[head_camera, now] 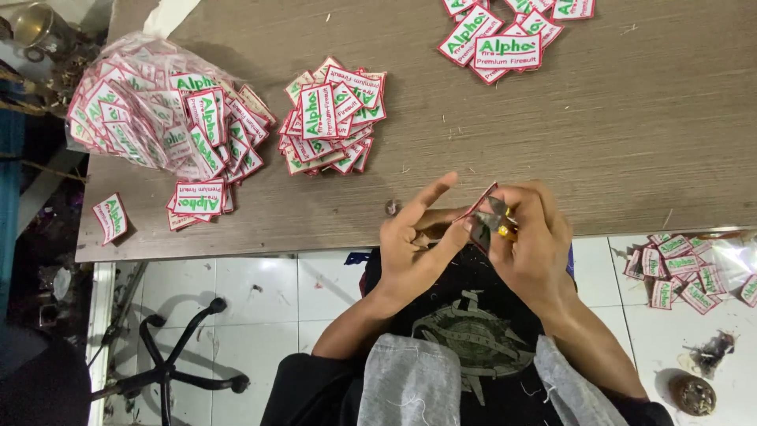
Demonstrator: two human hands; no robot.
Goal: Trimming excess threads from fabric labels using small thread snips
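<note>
patches (335, 118): white, red border, green lettering | table (615, 134): brown | floor tiles (260, 292): white | shirt (465, 331): black

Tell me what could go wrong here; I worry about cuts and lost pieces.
The snips in the right hand work right beside the left hand fingers pinching the patch, so a slip could nick a fingertip or cut into the patch's border. One patch at the table corner hangs over the edge and might fall. The clear bag of patches bulges near the table edge and could spill.
</note>
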